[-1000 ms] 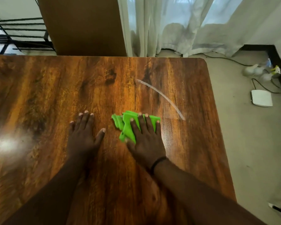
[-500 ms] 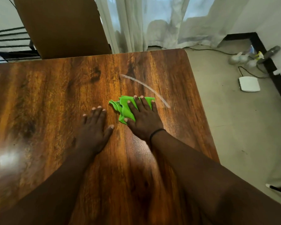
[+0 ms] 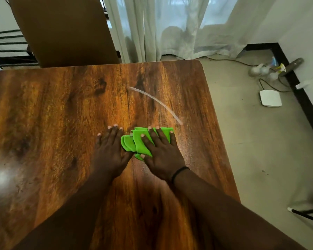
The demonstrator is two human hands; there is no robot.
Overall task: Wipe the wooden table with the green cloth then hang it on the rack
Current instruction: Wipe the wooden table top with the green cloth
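Head view: the right hand (image 3: 163,154) presses flat, fingers spread, on the bunched green cloth (image 3: 136,144) toward the right edge of the wooden tabletop (image 3: 52,114). The left hand (image 3: 109,150) rests flat and open just beside the cloth, its thumb touching the cloth's left edge

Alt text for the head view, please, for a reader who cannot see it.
A right hand presses a green cloth flat on a wooden table, the left hand flat beside it. A pale curved streak lies beyond; a chair stands behind.
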